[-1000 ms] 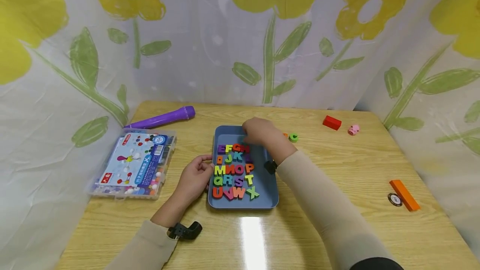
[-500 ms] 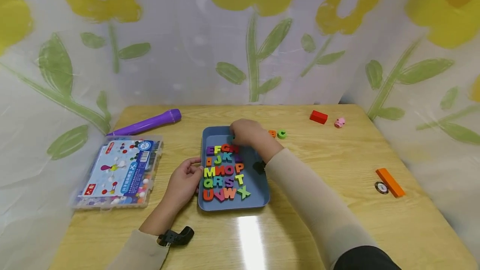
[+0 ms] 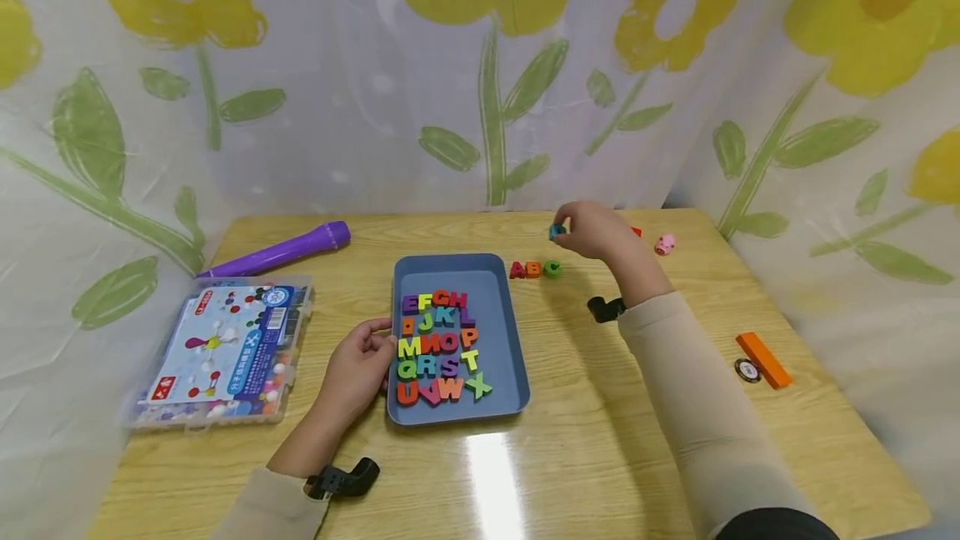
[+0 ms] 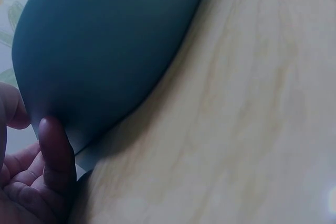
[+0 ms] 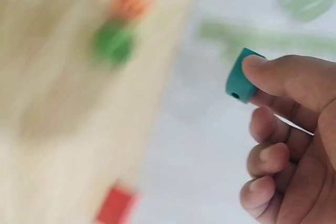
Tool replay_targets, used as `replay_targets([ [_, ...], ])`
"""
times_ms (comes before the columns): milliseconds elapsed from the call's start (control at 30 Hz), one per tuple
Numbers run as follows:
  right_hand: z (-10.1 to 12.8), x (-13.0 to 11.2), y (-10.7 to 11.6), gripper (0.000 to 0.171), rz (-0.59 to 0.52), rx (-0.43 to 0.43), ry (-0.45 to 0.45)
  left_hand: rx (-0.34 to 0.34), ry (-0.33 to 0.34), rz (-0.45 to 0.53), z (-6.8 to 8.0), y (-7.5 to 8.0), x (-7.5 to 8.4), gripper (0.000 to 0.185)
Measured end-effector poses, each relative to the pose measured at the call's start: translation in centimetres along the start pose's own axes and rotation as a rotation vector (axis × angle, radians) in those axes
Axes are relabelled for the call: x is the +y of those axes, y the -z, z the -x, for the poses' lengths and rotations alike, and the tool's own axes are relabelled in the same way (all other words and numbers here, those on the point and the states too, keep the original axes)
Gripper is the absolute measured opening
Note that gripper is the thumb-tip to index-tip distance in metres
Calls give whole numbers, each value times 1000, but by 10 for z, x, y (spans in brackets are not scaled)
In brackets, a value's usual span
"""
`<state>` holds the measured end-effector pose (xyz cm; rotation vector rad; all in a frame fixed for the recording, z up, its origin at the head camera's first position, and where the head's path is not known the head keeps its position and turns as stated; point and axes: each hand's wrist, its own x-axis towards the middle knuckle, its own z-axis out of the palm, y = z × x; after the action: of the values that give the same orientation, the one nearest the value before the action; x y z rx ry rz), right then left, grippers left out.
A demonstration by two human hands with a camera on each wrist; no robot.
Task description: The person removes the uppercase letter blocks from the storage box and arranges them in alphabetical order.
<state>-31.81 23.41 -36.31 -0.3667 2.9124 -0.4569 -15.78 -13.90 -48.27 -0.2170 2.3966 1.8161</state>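
My right hand (image 3: 596, 232) pinches a small teal toy letter (image 5: 242, 77) between thumb and forefinger, raised over the far side of the table. The other fingers curl loosely below it in the right wrist view; the letter's face is turned away. A red A (image 3: 517, 270), an orange B (image 3: 533, 270) and a green C (image 3: 552, 268) lie in a row near that hand. At the left rim of a blue-grey tray (image 3: 517, 357), my left hand (image 3: 358, 363) grips the edge with thumb and fingers. Inside are several rows of coloured letters (image 3: 448, 342), E through X.
A clear box of molecule-model parts (image 3: 225, 348) lies on the left, with a purple toy microphone (image 3: 281, 250) behind it. On the right are a pink pig figure (image 3: 664, 244), a partly hidden red block (image 5: 116, 203), an orange bar (image 3: 763, 360) and a round chip (image 3: 747, 370).
My right hand has left the tray's upper part and moved right with the teal letter, uncovering the A and B. The left hand stays at the rim; the head view has shifted.
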Motion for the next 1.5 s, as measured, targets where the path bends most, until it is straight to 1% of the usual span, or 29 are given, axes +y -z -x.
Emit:
replay_targets([
  [67,3,24,-7,31,26,-32,-41,0,1,-6,0,0,0,42],
  [133,5,42,-18,32,42,-69,-67,-1,7,-8,-1,1,-1,42],
  [233,7,57,-34,33,38,-109,-78,-1,13,-16,-1,2,-1,42],
  [333,5,60,-44,31,34,-112,-75,1,9,-24,-2,3,-2,43],
  [433,1,60,-48,30,33,-114,-84,2,2,-25,-3,4,-2,43],
  [500,-4,58,-51,32,41,-121,-80,10,2,-20,-3,5,-3,43],
  [633,-8,55,-57,37,31,-135,-90,12,9,-14,0,7,-5,44],
  [733,-7,51,-57,41,18,-132,-91,16,11,-15,1,8,-6,44],
  [800,-6,47,-53,43,19,-113,-78,18,10,-18,2,9,-6,44],
  [867,-3,37,-44,42,12,-69,-58,19,5,-24,1,9,-5,44],
  [933,-1,22,-32,39,1,-8,-24,18,-1,-31,0,7,-3,44],
  [1033,2,-13,-15,35,-32,74,45,20,-8,-34,-5,2,0,43],
  [1133,2,-53,-11,33,-29,91,148,7,-16,-31,-10,-4,4,43],
  [1167,2,-66,-13,33,-24,83,180,-2,-22,-25,-12,-7,6,43],
  [1233,0,-89,-23,33,3,38,242,-15,-31,-13,-15,-12,7,42],
  [1333,-7,-120,-46,36,58,-68,314,-26,-43,11,-17,-19,8,40],
  [1433,-14,-140,-68,38,103,-170,325,-37,-41,25,-17,-23,8,39],
  [1500,-16,-147,-79,38,127,-206,314,-49,-39,21,-16,-24,8,39],
])
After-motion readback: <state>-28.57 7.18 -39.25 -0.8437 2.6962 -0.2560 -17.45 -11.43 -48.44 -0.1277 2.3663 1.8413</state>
